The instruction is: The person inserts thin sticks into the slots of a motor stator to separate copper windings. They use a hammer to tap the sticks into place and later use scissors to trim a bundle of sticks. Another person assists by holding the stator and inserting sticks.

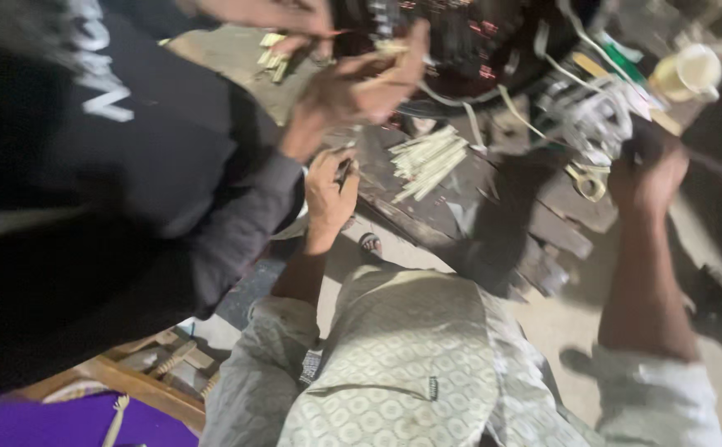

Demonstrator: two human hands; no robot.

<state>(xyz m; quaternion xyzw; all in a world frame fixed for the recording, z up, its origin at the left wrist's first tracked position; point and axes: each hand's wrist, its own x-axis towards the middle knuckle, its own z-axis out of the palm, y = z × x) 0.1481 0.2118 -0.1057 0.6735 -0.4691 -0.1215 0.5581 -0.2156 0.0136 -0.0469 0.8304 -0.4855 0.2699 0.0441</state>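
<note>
The left hand is curled shut around a thin dark tool, perhaps a pen or small driver, and sits at the near edge of the dark wooden worktop. Just right of it lies a loose bundle of pale sticks, fanned out on the wood. The right hand is raised over the far right of the worktop, fist closed around a dark handle that runs off to the right; blur hides what kind of tool it is. Close to that hand on its left sits a tangle of grey metal parts, with a yellow-handled pair of scissors below them. A co-worker in a dark top leans in from the left, a hand pinching a pale stick near a big dark round motor winding with white wires trailing from it. More pale sticks lie at the back left. A cream cup stands at the far right. The person's own patterned shirt fills the bottom of the view.
</note>
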